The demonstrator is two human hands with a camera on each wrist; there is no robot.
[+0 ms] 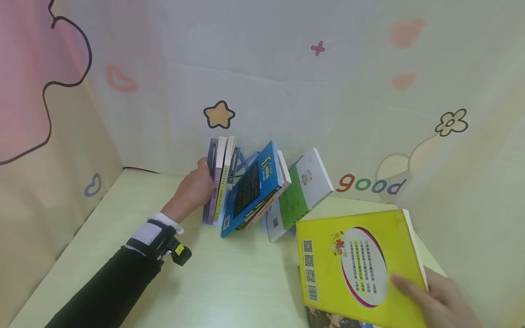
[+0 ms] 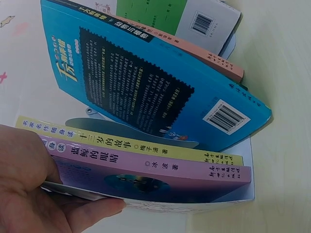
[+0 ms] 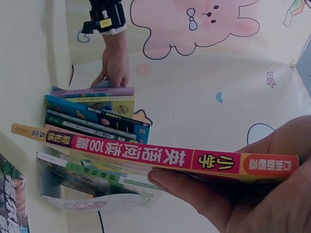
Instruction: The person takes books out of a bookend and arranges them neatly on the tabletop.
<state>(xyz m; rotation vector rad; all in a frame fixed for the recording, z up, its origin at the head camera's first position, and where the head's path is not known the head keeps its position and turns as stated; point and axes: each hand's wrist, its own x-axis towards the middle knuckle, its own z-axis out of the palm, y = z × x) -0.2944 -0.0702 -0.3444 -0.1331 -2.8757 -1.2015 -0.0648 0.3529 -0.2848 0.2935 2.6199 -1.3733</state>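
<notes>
My left hand (image 1: 194, 187) grips the left end panel (image 2: 214, 203) of a book rack, beside a thin purple book (image 2: 209, 177). A slim yellow book (image 2: 194, 151) stands upright against the purple one. A blue book (image 1: 258, 182) leans to the right, with a pink-spined book (image 2: 214, 59) behind it. Further right, a green-and-white book (image 1: 303, 184) tilts strongly. My right hand (image 1: 445, 296) holds a large yellow book (image 1: 324, 278) at its right edge, thumb on the cover, in front of the rack. Its pink spine shows in the right wrist view.
Beneath the held book lies another book with a pictured cover (image 1: 334, 319), mostly hidden. The pale tabletop (image 1: 221, 282) extends in front of the rack. A printed cloth curtain (image 1: 266, 68) hangs close behind and along the sides.
</notes>
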